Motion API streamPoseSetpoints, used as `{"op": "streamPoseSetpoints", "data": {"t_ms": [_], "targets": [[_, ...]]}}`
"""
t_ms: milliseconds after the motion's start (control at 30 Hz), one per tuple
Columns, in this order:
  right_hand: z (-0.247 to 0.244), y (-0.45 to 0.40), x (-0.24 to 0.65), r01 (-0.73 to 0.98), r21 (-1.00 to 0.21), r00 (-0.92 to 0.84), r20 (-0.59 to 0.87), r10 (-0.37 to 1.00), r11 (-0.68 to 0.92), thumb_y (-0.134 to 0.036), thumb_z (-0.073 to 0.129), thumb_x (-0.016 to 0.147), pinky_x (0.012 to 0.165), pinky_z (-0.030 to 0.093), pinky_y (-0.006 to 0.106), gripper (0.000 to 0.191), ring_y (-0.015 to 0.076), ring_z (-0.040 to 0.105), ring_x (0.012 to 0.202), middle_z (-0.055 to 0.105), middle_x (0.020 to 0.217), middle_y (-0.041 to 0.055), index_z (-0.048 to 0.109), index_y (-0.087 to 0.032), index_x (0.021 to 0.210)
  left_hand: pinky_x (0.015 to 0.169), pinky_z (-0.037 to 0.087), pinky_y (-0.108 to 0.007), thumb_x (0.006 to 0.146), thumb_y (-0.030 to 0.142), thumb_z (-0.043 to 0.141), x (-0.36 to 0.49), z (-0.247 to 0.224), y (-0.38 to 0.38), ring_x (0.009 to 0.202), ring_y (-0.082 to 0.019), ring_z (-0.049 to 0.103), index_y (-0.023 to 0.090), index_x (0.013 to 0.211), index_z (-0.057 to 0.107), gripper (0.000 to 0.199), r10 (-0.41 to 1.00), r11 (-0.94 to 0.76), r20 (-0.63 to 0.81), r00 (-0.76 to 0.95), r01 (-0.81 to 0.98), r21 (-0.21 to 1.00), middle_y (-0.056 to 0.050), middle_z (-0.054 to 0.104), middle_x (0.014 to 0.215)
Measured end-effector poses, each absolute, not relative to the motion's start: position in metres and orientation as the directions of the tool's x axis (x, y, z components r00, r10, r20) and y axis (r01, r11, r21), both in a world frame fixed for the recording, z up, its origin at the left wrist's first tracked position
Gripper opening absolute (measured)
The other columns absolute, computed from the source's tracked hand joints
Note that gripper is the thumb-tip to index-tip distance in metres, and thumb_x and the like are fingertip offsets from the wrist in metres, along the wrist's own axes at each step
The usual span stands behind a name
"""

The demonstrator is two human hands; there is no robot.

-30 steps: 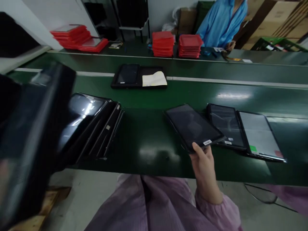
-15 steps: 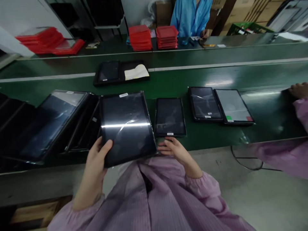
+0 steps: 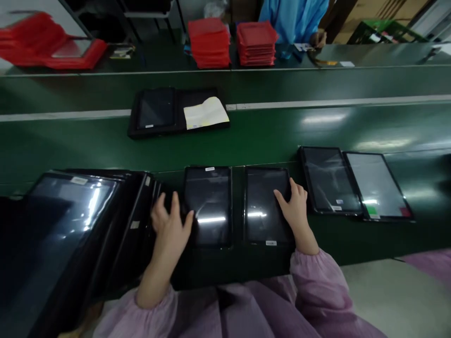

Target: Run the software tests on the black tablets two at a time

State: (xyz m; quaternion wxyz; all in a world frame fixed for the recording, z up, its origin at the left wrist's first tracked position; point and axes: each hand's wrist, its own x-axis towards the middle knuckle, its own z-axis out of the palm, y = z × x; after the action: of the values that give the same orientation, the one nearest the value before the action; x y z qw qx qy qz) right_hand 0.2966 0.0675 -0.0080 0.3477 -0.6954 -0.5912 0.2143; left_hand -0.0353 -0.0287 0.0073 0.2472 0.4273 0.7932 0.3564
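A dark tablet-like screen panel (image 3: 207,199) with a white label at its top edge lies flat on the green bench. My left hand (image 3: 171,230) is just left of it, fingers spread, the thumb by its left edge. To its right lies a second dark panel (image 3: 262,211), labelled at the bottom. My right hand (image 3: 296,206) grips that one by its right edge, thumb over the screen and fingers at the side. Left of my left hand leans a stack of dark panels in clear film (image 3: 77,211).
Two more panels, one dark (image 3: 329,183) and one pale-screened (image 3: 377,183), lie to the right. Further back are a black tray (image 3: 179,131) with a panel and a pale sheet (image 3: 206,114). Red stacks (image 3: 209,44) stand along the far bench, near a person in blue (image 3: 296,21).
The panel from my left hand now lies on the bench, and that hand has let go. My right hand has moved onto the neighbouring panel's right edge. The view has shifted too.
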Motion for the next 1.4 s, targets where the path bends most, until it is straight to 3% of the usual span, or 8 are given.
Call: {"op": "streamPoseSetpoints", "data": {"t_ms": [167, 267, 400, 667, 967, 1067, 1167, 1400], "targets": [[-0.004, 0.099, 0.3, 0.74, -0.672, 0.186, 0.166, 0.968, -0.027, -0.079, 0.063, 0.081, 0.099, 0.055, 0.062, 0.082, 0.0374, 0.067, 0.11, 0.068, 0.116, 0.0183, 0.064, -0.016, 0.134, 0.123, 0.023, -0.078, 0.091, 0.039, 0.063, 0.023, 0.008, 0.042, 0.157, -0.049, 0.035, 0.011, 0.149, 0.056, 0.065, 0.986, 0.115, 0.049, -0.161, 0.856, 0.503, -0.028, 0.046, 0.165], [-0.006, 0.102, 0.304, 0.75, -0.662, 0.169, 0.207, 0.964, 0.01, -0.075, 0.062, 0.085, 0.092, 0.059, 0.055, 0.071, 0.0329, 0.069, 0.103, 0.07, 0.111, 0.016, 0.065, -0.017, 0.126, 0.124, 0.023, -0.077, 0.088, 0.037, 0.067, 0.042, 0.014, 0.079, 0.157, -0.049, 0.035, 0.006, 0.154, 0.051, 0.074, 0.99, 0.112, 0.029, -0.137, 0.899, 0.423, -0.029, 0.047, 0.164], [-0.013, 0.094, 0.305, 0.739, -0.673, 0.174, 0.237, 0.956, 0.032, -0.069, 0.061, 0.09, 0.086, 0.061, 0.051, 0.058, 0.0309, 0.07, 0.098, 0.071, 0.106, 0.0148, 0.064, -0.019, 0.119, 0.126, 0.027, -0.067, 0.086, 0.032, 0.065, 0.042, 0.016, 0.1, 0.143, -0.042, 0.052, 0.015, 0.135, 0.067, 0.052, 0.99, 0.1, 0.057, -0.132, 0.919, 0.381, -0.02, 0.068, 0.143], [-0.019, 0.089, 0.3, 0.761, -0.648, 0.121, 0.205, 0.971, 0.042, -0.057, 0.064, 0.093, 0.104, 0.054, 0.058, 0.064, 0.0368, 0.064, 0.118, 0.065, 0.122, 0.0206, 0.058, -0.013, 0.138, 0.118, 0.039, -0.057, 0.1, 0.037, 0.049, 0.026, 0.007, 0.111, 0.124, -0.036, 0.061, 0.025, 0.114, 0.075, 0.032, 0.985, 0.103, 0.085, -0.15, 0.907, 0.409, -0.013, 0.074, 0.122], [0.02, 0.073, 0.279, 0.741, -0.668, 0.047, 0.149, 0.988, 0.065, -0.046, 0.067, 0.093, 0.113, 0.046, 0.061, 0.056, 0.0417, 0.053, 0.137, 0.057, 0.141, 0.0269, 0.059, -0.011, 0.137, 0.119, 0.037, -0.06, 0.087, 0.05, 0.07, -0.043, 0.004, 0.099, 0.135, -0.042, 0.054, 0.021, 0.113, 0.074, 0.039, 0.955, 0.213, 0.079, -0.288, 0.842, 0.497, -0.018, 0.065, 0.127], [0.033, 0.033, 0.241, 0.692, -0.712, -0.137, 0.029, 0.99, 0.116, -0.047, 0.068, 0.094, 0.096, 0.058, 0.045, 0.031, 0.03, 0.074, 0.102, 0.076, 0.102, 0.0131, 0.069, -0.02, 0.11, 0.115, 0.043, -0.053, 0.089, 0.05, 0.07, -0.046, 0.001, 0.1, 0.13, -0.038, 0.057, 0.02, 0.11, 0.073, 0.037, 0.946, 0.206, 0.101, -0.308, 0.812, 0.546, -0.016, 0.065, 0.123], [0.033, -0.005, 0.201, 0.658, -0.747, -0.297, -0.151, 0.943, 0.088, -0.05, 0.085, 0.079, 0.066, 0.057, 0.034, 0.035, 0.0259, 0.073, 0.063, 0.066, 0.059, 0.0031, 0.062, -0.024, 0.074, 0.114, 0.045, -0.048, 0.091, 0.045, 0.073, -0.042, 0.002, 0.102, 0.124, -0.032, 0.062, 0.019, 0.107, 0.073, 0.031, 0.942, 0.175, 0.137, -0.307, 0.796, 0.579, -0.013, 0.068, 0.118], [0.038, -0.013, 0.168, 0.591, -0.802, -0.343, -0.339, 0.876, -0.079, -0.042, 0.081, 0.081, 0.037, 0.043, 0.029, 0.043, 0.0203, 0.056, 0.031, 0.054, 0.04, -0.0028, 0.045, -0.029, 0.063, 0.099, 0.059, -0.051, 0.099, 0.038, 0.071, -0.061, 0.004, 0.093, 0.115, -0.026, 0.069, 0.019, 0.12, 0.07, 0.028, 0.917, 0.116, 0.212, -0.338, 0.735, 0.669, -0.01, 0.071, 0.129]]}}
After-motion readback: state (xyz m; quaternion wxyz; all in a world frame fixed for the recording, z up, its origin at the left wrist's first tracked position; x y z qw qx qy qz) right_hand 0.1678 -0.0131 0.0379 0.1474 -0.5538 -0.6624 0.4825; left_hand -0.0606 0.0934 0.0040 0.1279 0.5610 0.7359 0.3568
